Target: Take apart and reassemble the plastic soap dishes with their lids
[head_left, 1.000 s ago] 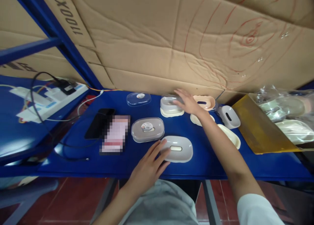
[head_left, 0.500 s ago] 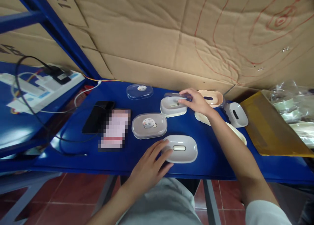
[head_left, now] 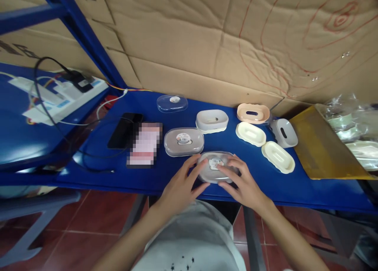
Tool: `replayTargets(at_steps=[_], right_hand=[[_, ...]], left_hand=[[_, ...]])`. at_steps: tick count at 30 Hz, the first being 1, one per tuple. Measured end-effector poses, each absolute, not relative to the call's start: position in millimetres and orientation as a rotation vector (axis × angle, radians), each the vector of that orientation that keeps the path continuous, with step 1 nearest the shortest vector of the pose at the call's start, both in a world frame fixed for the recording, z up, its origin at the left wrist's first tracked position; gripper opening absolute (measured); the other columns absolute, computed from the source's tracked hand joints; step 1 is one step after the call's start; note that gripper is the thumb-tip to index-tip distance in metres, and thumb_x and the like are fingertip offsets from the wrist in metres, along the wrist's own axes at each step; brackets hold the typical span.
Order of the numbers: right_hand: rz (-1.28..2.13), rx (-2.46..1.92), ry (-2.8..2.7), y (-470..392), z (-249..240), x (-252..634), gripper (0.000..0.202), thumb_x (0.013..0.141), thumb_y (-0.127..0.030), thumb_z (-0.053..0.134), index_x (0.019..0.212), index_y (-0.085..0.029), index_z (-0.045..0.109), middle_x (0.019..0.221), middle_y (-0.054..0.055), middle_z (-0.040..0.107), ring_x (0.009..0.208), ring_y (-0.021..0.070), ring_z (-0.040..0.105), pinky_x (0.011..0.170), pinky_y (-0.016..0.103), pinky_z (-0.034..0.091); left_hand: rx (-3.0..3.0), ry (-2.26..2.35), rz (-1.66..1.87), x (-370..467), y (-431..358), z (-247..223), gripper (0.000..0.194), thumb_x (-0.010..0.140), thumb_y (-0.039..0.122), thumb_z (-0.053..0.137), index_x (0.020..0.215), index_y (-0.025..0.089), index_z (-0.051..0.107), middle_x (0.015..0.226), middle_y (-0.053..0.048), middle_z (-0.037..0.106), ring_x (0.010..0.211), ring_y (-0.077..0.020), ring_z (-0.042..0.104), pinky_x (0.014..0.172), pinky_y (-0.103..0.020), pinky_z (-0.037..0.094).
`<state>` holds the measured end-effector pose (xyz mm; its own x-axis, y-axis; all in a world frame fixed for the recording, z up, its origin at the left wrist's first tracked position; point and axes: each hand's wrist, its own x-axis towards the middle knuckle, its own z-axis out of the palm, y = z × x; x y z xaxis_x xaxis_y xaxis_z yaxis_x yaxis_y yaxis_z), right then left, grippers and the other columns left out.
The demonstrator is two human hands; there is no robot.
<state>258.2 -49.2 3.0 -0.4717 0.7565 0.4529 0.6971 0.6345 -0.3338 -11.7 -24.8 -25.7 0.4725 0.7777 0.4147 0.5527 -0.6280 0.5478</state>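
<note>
Illegible label (head_left: 214, 163) on lid (head_left: 214, 176) between fingers (head_left: 196, 171)

tabletop (head_left: 295, 192): deep blue. front dish (head_left: 213, 178): grey, clear lid (head_left: 206, 169), round white sticker (head_left: 215, 163). open dish (head_left: 211, 125): pale grey, cream base (head_left: 213, 130). oval trays (head_left: 278, 156): cream. scalloped tray (head_left: 253, 120): peach. carton (head_left: 319, 149): yellow-brown. cardboard backing (head_left: 177, 46): tan, curved red lines. power strip (head_left: 98, 86): white, light-blue patches. shirt (head_left: 191, 235): pale grey, dark stars. floor tiles (head_left: 97, 214): brick red.
</note>
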Motion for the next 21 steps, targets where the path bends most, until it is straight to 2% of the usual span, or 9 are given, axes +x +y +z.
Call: replayTargets(at_steps=[4, 6, 9, 14, 18, 21], right_hand=[[0.03, -1.112, -2.263, -52, -4, 260, 0.076, 0.101, -0.029, 0.074, 0.168, -0.038, 0.04, 0.138, 0.012, 0.061, 0.141, 0.0339, 0.061, 0.124, 0.066, 0.048], [0.011, -1.14, -2.222, -56, -7, 262, 0.077, 0.1, -0.028, 0.076, 0.168, -0.038, 0.041, 0.152, 0.014, 0.057, 0.147, 0.0364, 0.058, 0.122, 0.064, 0.051], [0.021, -1.181, -2.201, -61, -11, 262, 0.08, 0.099, -0.025, 0.077, 0.168, -0.04, 0.04, 0.168, 0.011, 0.049, 0.155, 0.0384, 0.049, 0.121, 0.061, 0.053], [0.011, -1.17, -2.224, -64, -11, 258, 0.086, 0.096, -0.023, 0.08, 0.169, -0.039, 0.038, 0.168, 0.008, 0.051, 0.157, 0.0372, 0.045, 0.123, 0.061, 0.052], [0.09, -1.144, -2.323, -59, -2, 262, 0.075, 0.105, -0.025, 0.068, 0.171, -0.035, 0.034, 0.172, 0.009, 0.045, 0.162, 0.035, 0.036, 0.125, 0.061, 0.049], [0.16, -1.086, -2.414, -39, 14, 271, 0.065, 0.112, -0.027, 0.054, 0.172, -0.033, 0.032, 0.168, 0.01, 0.051, 0.159, 0.0316, 0.043, 0.128, 0.064, 0.042]], left_hand=[[2.447, 1.107, 0.864, -12, -24, -27, 0.061, 0.109, 0.045, 0.061, 0.163, 0.029, 0.039, 0.163, -0.015, 0.049, 0.144, -0.0314, 0.06, 0.114, -0.049, 0.059], [2.443, 1.103, 0.854, -11, -24, -27, 0.062, 0.109, 0.045, 0.061, 0.164, 0.03, 0.038, 0.166, -0.015, 0.047, 0.145, -0.0317, 0.06, 0.113, -0.05, 0.059], [2.426, 1.109, 0.848, -11, -24, -26, 0.063, 0.109, 0.044, 0.061, 0.166, 0.033, 0.037, 0.168, -0.014, 0.046, 0.145, -0.0316, 0.059, 0.112, -0.051, 0.06], [2.414, 1.104, 0.858, -11, -24, -26, 0.06, 0.109, 0.043, 0.06, 0.165, 0.035, 0.04, 0.168, -0.013, 0.045, 0.145, -0.0312, 0.06, 0.113, -0.051, 0.059], [2.445, 1.121, 0.919, -11, -24, -25, 0.058, 0.108, 0.039, 0.062, 0.163, 0.033, 0.043, 0.168, -0.015, 0.043, 0.151, -0.0327, 0.053, 0.118, -0.053, 0.055], [2.52, 1.222, 0.97, -13, -25, -19, 0.051, 0.105, 0.038, 0.069, 0.153, 0.029, 0.054, 0.168, -0.018, 0.042, 0.154, -0.0386, 0.046, 0.121, -0.061, 0.048]])
